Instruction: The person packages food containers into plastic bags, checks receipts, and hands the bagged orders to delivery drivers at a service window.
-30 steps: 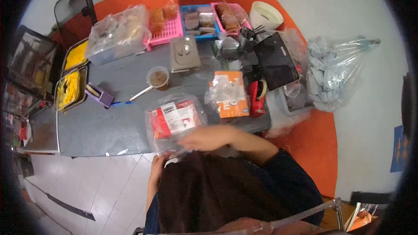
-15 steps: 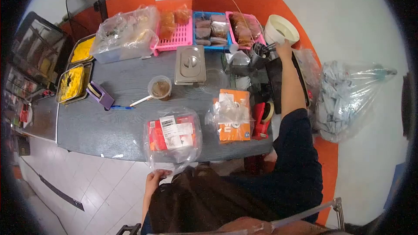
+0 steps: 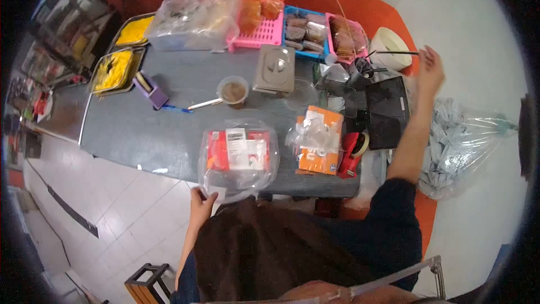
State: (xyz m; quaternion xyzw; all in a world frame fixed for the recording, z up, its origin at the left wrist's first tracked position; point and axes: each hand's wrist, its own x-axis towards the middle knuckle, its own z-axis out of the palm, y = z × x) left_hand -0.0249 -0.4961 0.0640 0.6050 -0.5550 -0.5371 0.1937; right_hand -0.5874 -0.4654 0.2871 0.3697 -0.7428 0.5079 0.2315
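Note:
My right hand [image 3: 430, 73] is raised at the right, beside the cream bowl [image 3: 392, 49], with its fingers closed on a thin black stick [image 3: 400, 52]. The stick points left over the bowl, toward a dark cup of black utensils [image 3: 360, 74]. At the table's front edge my left hand [image 3: 203, 202] pinches the lower left edge of a clear plastic bag [image 3: 268, 177]. Inside the bag lies a red package [image 3: 217, 152] with white labels.
An orange box [image 3: 319, 157] and a red tape dispenser [image 3: 350, 157] stand right of the bag. Behind are a lidded metal container [image 3: 274, 73], a brown-filled cup [image 3: 233, 91], a purple dispenser [image 3: 151, 91] and a pink basket [image 3: 261, 36]. A black tablet-like slab [image 3: 387, 114] lies at the right.
My right hand has moved right, away from the utensil cup and bowl, and the black stick now shows in it. My left hand has moved up toward the bag. The head view has shifted.

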